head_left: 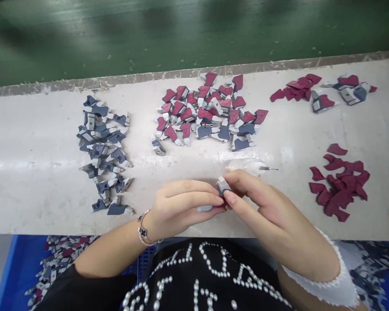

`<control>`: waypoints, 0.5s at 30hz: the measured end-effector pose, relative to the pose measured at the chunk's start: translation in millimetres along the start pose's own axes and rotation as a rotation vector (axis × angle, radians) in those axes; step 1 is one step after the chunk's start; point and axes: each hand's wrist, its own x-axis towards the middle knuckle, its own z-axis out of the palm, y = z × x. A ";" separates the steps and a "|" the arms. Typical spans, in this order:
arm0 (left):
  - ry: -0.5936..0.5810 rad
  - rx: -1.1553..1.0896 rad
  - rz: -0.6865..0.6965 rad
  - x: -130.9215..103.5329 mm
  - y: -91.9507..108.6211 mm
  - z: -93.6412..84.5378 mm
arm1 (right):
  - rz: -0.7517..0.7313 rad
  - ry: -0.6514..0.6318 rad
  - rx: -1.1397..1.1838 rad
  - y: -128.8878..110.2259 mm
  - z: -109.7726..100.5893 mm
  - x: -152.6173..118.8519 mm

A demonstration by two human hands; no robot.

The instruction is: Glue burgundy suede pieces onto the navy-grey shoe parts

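- Head view: left hand (181, 205) and right hand (262, 203) meet at the near edge of the white table (35, 172), fingertips of both pinched on 1 small grey part (223, 185).
- Grey pile (105, 151) lies left, mixed red-grey pile (209, 114) beyond, red pieces (340, 185) right.

The small grey piece (223, 185) is mostly covered by fingertips of the left hand (181, 207) and right hand (262, 207); a dark red part perhaps lies beneath
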 end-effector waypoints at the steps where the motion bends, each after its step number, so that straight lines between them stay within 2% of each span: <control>1: -0.002 -0.006 -0.003 -0.1 0.0 0.2 | -0.004 -0.001 -0.007 -0.4 -0.1 -0.9; 7: -0.008 -0.020 -0.037 0.6 -0.1 -1.0 | -0.006 -0.007 -0.015 -3.4 -4.8 -5.8; 15: -0.030 -0.024 0.012 3.2 0.6 -5.3 | -0.047 -0.005 -0.066 -8.2 -7.0 -8.6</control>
